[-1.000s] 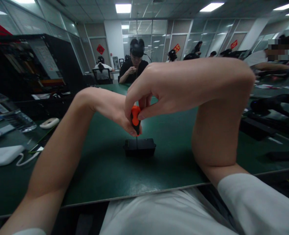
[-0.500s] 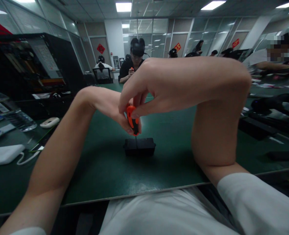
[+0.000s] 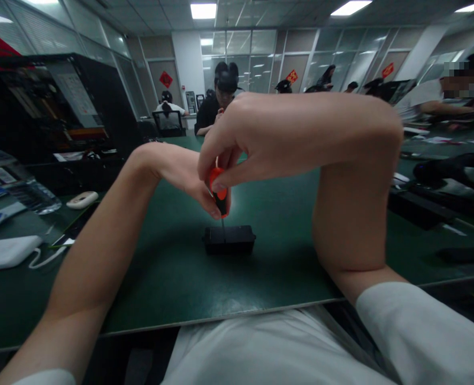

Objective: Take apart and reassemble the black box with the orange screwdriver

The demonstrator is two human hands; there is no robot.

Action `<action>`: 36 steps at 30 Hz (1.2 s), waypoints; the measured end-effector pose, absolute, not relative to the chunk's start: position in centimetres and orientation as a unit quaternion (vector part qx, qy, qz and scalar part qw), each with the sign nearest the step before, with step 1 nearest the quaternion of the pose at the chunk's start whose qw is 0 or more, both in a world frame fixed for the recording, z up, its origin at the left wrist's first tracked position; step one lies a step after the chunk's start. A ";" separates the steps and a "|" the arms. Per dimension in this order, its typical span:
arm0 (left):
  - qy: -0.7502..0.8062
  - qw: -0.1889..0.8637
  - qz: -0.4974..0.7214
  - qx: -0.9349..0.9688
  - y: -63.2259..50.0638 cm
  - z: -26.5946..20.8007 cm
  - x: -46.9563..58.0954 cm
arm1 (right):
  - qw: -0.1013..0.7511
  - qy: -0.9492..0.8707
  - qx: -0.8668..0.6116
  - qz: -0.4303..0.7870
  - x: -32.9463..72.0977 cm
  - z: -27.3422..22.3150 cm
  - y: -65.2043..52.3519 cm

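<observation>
An orange and black screwdriver (image 3: pixel 221 202) stands nearly upright in the middle of the head view. My right hand (image 3: pixel 241 141) grips the top of its handle between thumb and fingers. Lower on the handle, from the left, the fingers of my left hand (image 3: pixel 197 182) are closed around it, partly hidden behind it. The thin shaft points down to a small black box-shaped part (image 3: pixel 239 240) with a tab at each end, which lies on the green table (image 3: pixel 173 289). Whether the tip sits in a screw is too small to tell.
On the left are a clear plastic bottle (image 3: pixel 32 190), a white device (image 3: pixel 8 254) with a cable and a small cream-coloured object (image 3: pixel 82 200). Black equipment (image 3: pixel 425 206) lies on the right. A person (image 3: pixel 221 99) sits across the table, others further back.
My right hand and the screwdriver's handle have shifted slightly up and right, and the handle has turned. More of the shaft shows. The black part has stayed put.
</observation>
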State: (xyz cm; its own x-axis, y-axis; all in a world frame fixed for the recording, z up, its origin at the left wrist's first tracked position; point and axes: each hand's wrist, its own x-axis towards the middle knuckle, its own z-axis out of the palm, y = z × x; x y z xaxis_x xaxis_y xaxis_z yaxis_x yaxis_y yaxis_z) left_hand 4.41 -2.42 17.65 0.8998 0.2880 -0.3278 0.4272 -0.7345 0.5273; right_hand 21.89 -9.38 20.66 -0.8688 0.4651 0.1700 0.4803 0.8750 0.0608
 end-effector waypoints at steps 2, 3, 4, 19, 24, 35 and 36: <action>0.197 0.295 -0.116 0.928 -2.4 17.7 4.4 | 0.075 -0.960 -0.264 -0.053 21.9 20.6 -9.1; 0.196 0.291 -0.120 0.929 -2.4 17.7 4.4 | 0.072 -0.960 -0.264 -0.059 21.9 20.5 -9.0; 0.195 0.289 -0.125 0.929 -2.3 17.7 4.4 | 0.071 -0.962 -0.257 -0.066 22.0 20.5 -9.0; 0.180 0.296 -0.134 0.928 -2.4 17.9 4.3 | 0.052 -0.965 -0.252 -0.057 22.0 20.4 -8.7; 0.184 0.297 -0.135 0.927 -2.0 17.7 4.3 | 0.039 -0.961 -0.265 -0.064 22.1 20.3 -8.4; 0.154 0.299 -0.119 0.934 -2.0 17.5 4.6 | -0.022 -0.966 -0.255 0.032 21.4 20.1 -8.2; 0.155 0.298 -0.120 0.934 -2.0 17.6 4.6 | -0.025 -0.964 -0.260 0.039 21.4 20.1 -8.2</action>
State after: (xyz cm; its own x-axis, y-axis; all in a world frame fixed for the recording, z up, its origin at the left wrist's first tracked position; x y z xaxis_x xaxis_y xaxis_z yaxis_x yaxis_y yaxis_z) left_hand 4.57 -1.98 17.56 0.9232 0.2189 -0.3159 0.3614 -0.7743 0.5194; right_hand 21.38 -8.20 20.12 -0.8634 0.4997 -0.0688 0.5037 0.8617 -0.0619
